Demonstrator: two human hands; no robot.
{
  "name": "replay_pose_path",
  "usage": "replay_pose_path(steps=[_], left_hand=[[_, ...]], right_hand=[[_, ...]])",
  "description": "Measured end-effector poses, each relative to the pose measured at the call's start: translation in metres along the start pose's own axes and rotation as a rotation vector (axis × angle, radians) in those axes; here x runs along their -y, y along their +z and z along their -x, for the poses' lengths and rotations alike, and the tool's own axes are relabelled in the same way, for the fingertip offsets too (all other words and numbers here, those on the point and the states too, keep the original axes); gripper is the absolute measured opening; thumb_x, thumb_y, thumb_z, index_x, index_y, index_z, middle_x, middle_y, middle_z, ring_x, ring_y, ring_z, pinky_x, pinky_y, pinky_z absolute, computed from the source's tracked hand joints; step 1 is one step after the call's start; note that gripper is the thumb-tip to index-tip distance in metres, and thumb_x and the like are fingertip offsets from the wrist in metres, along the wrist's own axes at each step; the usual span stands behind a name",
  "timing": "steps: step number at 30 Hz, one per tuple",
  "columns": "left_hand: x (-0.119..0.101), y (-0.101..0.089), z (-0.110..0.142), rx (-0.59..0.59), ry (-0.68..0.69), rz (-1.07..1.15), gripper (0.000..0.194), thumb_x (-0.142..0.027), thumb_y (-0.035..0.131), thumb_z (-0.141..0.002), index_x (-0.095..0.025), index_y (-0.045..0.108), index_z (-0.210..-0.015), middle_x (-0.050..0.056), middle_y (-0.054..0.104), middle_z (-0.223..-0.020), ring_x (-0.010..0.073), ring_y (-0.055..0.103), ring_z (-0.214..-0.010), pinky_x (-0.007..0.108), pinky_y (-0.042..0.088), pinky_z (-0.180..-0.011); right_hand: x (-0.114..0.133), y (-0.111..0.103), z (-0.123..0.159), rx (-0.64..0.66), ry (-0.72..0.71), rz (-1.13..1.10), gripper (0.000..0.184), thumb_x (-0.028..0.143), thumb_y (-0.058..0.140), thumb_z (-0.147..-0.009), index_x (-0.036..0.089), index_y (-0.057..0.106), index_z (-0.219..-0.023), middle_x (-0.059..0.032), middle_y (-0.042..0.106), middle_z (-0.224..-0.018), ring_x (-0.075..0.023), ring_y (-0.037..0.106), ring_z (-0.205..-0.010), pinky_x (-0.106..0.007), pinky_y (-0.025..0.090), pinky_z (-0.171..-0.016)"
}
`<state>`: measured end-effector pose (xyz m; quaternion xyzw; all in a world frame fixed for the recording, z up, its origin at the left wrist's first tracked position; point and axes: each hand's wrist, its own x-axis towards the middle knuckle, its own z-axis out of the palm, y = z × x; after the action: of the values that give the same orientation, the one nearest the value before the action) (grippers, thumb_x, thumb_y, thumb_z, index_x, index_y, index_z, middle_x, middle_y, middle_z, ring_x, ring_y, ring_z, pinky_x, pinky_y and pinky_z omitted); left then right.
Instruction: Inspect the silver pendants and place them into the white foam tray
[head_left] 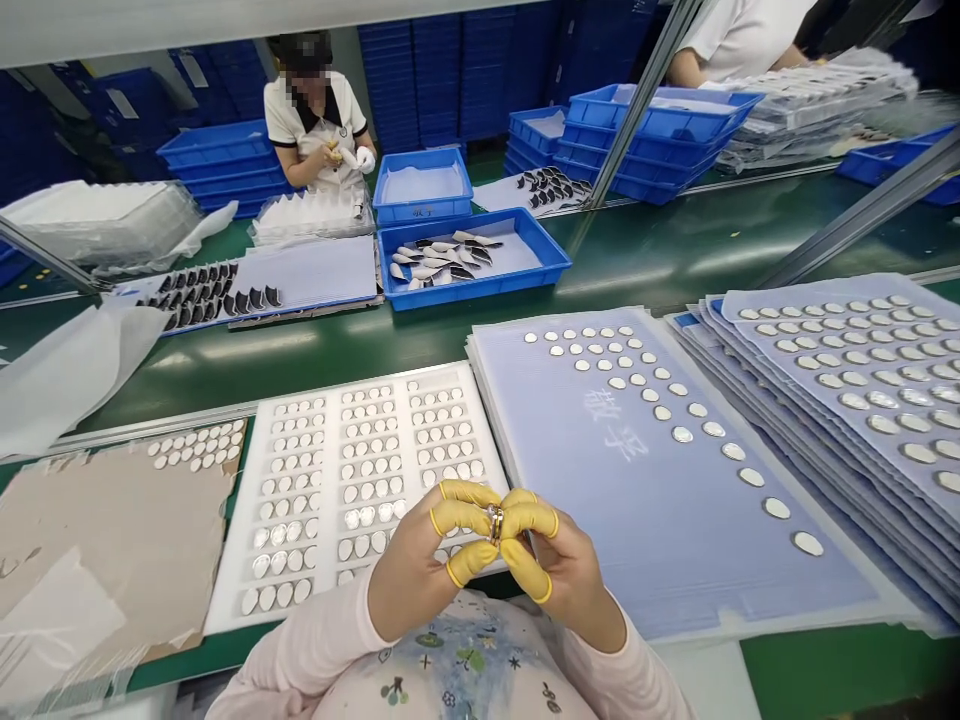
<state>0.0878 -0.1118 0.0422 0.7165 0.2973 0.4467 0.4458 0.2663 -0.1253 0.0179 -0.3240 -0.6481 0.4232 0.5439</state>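
Note:
My left hand (439, 540) and my right hand (551, 550) meet in front of my chest, with yellow finger cots on the fingertips. Pinched between both sets of fingertips is a small shiny oval piece (496, 524), seen nearly edge-on with a gold and silver rim; its faces are mostly hidden. Below and left of the hands lies a white foam tray (330, 480) with rows of white oval pieces (367, 515) in its slots. To the right, a blue-grey sheet (600, 530) on a stack carries more white ovals (733, 452) in slanting rows.
At left, a brown board (112, 520) holds a cluster of ovals. More layered sheets (862, 400) stand at far right. Beyond are a blue bin (480, 290) of black-and-white curved pieces, slanting metal posts (637, 95), a co-worker (319, 120) and another person's arm (686, 68).

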Motion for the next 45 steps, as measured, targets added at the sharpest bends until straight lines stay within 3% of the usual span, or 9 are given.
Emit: replay_pose_path(steps=[10, 21, 25, 31, 37, 43, 45], left_hand=[[0.001, 0.002, 0.004, -0.05, -0.09, -0.019, 0.024, -0.025, 0.067, -0.091, -0.027, 0.053, -0.111, 0.003, 0.064, -0.107, 0.0184, 0.064, -0.1, 0.034, 0.051, -0.089], [0.006, 0.005, 0.007, -0.106, -0.023, -0.06, 0.04, -0.017, 0.067, -0.086, -0.028, 0.05, -0.121, 0.004, 0.062, -0.109, 0.0194, 0.062, -0.101, 0.036, 0.051, -0.09], [0.006, 0.004, 0.005, -0.099, 0.035, -0.09, 0.044, -0.013, 0.065, -0.086, -0.028, 0.05, -0.124, 0.005, 0.062, -0.111, 0.0199, 0.061, -0.103, 0.038, 0.051, -0.092], [0.011, 0.006, 0.003, -0.102, 0.132, -0.214, 0.048, -0.012, 0.064, -0.087, -0.029, 0.048, -0.129, 0.007, 0.064, -0.111, 0.0216, 0.058, -0.106, 0.041, 0.052, -0.092], [0.017, 0.004, 0.002, -0.093, 0.271, -0.336, 0.054, -0.01, 0.06, -0.089, -0.031, 0.042, -0.136, 0.008, 0.067, -0.112, 0.0223, 0.059, -0.108, 0.041, 0.055, -0.091], [0.018, 0.001, 0.003, -0.026, 0.266, -0.389, 0.047, -0.015, 0.06, -0.093, -0.031, 0.044, -0.134, 0.007, 0.066, -0.107, 0.022, 0.063, -0.106, 0.036, 0.056, -0.083], [0.02, 0.002, 0.004, -0.028, 0.311, -0.395, 0.051, -0.012, 0.058, -0.093, -0.032, 0.042, -0.137, 0.007, 0.065, -0.108, 0.0217, 0.062, -0.107, 0.036, 0.056, -0.083]], right_hand=[[0.0, 0.002, -0.003, 0.016, 0.054, -0.063, 0.013, 0.013, 0.056, -0.092, 0.026, 0.058, -0.09, 0.0018, 0.051, -0.073, -0.0141, 0.045, -0.064, -0.027, 0.039, -0.058], [0.0, -0.002, -0.002, 0.025, 0.103, -0.095, 0.008, 0.022, 0.059, -0.095, 0.026, 0.061, -0.089, 0.0015, 0.056, -0.074, -0.0145, 0.049, -0.066, -0.027, 0.042, -0.061], [-0.004, -0.003, -0.004, -0.064, 0.202, -0.12, 0.022, 0.037, 0.055, -0.099, 0.023, 0.062, -0.083, -0.0001, 0.058, -0.075, -0.0159, 0.053, -0.069, -0.03, 0.045, -0.065], [-0.006, -0.001, -0.006, 0.068, 0.282, -0.093, 0.044, 0.059, 0.051, -0.096, 0.02, 0.059, -0.076, 0.0004, 0.055, -0.071, -0.0151, 0.05, -0.066, -0.029, 0.044, -0.064], [-0.009, 0.001, -0.005, 0.056, 0.297, -0.034, 0.028, 0.045, 0.061, -0.093, 0.02, 0.06, -0.079, 0.0019, 0.048, -0.07, -0.0139, 0.042, -0.064, -0.027, 0.039, -0.059], [-0.008, 0.001, -0.006, 0.085, 0.248, -0.01, 0.004, 0.026, 0.061, -0.087, 0.023, 0.06, -0.086, 0.0042, 0.042, -0.069, -0.0129, 0.038, -0.06, -0.028, 0.036, -0.059], [-0.008, 0.001, -0.006, 0.079, 0.204, 0.004, 0.004, 0.022, 0.061, -0.085, 0.024, 0.059, -0.088, 0.005, 0.04, -0.069, -0.0129, 0.037, -0.06, -0.028, 0.036, -0.059]])
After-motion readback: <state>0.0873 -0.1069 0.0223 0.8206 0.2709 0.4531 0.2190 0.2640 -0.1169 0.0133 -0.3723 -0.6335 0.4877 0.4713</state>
